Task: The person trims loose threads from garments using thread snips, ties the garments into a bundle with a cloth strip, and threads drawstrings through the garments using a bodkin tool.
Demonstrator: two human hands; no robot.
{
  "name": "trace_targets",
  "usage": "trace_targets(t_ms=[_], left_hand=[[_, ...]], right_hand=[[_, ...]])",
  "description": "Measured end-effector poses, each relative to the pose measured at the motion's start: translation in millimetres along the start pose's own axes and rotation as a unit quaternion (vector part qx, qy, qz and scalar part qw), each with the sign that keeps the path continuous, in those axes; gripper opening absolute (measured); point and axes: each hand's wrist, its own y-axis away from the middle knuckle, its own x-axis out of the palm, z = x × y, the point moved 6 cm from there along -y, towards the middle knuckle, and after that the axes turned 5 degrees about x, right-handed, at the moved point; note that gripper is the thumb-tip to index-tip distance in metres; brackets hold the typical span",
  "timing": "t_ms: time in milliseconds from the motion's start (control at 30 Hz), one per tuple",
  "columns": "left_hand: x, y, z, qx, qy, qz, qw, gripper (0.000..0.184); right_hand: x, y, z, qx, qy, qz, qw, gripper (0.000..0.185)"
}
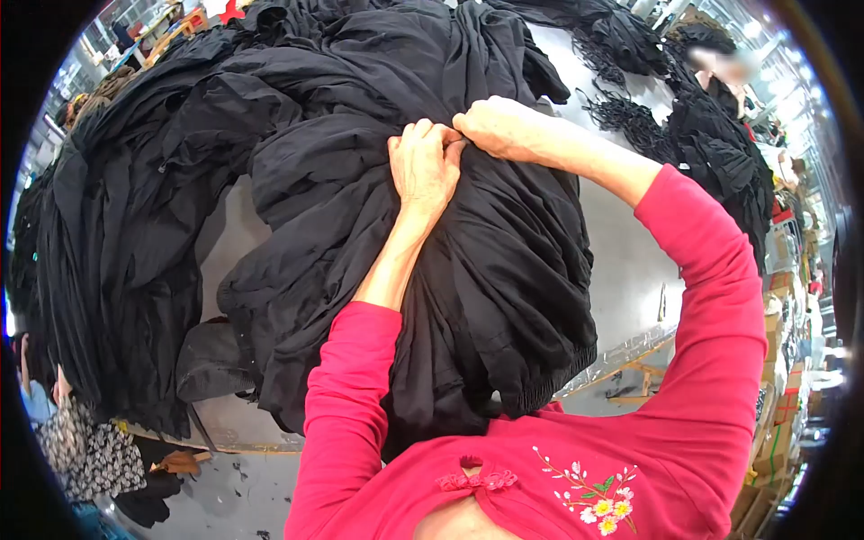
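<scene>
A large heap of gathered black fabric (333,193) lies across the table in front of me, its folds drawn together toward both hands. My left hand (425,166) is closed on the fabric near the middle of the heap. Right beside it, my right hand (499,128) is in a fist, pinching the cloth where the folds meet. The fingertips of both hands nearly touch. Ribbed, elastic-looking edges of the fabric show at the lower right of the heap.
The grey table (630,256) shows right of the heap. More black cloth (117,234) is piled on the left, and black garments with thin cords (630,121) lie at the upper right. Cardboard boxes (772,450) stand at the right. Another person's arm shows at the far left.
</scene>
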Motion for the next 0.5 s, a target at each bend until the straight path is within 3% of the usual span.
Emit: trace_targets(t_ms=[200,267,300,400,433,500], left_hand=[[1,2,-1,0.014,-0.009,-0.015,1.0,0.014],[-1,1,-1,0.005,0.002,-0.015,1.0,0.012],[-1,1,-1,0.004,0.005,-0.014,1.0,0.012],[1,1,1,-0.008,0.018,-0.007,1.0,0.011],[1,1,1,-0.008,0.02,-0.006,1.0,0.011],[0,2,1,-0.009,0.018,-0.004,1.0,0.01]], right_hand=[[12,6,3,0.03,0.0,-0.01,0.999,0.013],[6,12,3,0.003,-0.027,-0.128,0.991,0.012],[11,14,4,0.005,-0.027,-0.126,0.992,0.012],[16,32,-3,0.096,-0.11,-0.312,0.939,0.011],[27,33,0,0.096,-0.109,-0.31,0.94,0.011],[29,44,1,0.176,-0.108,-0.436,0.876,0.011]])
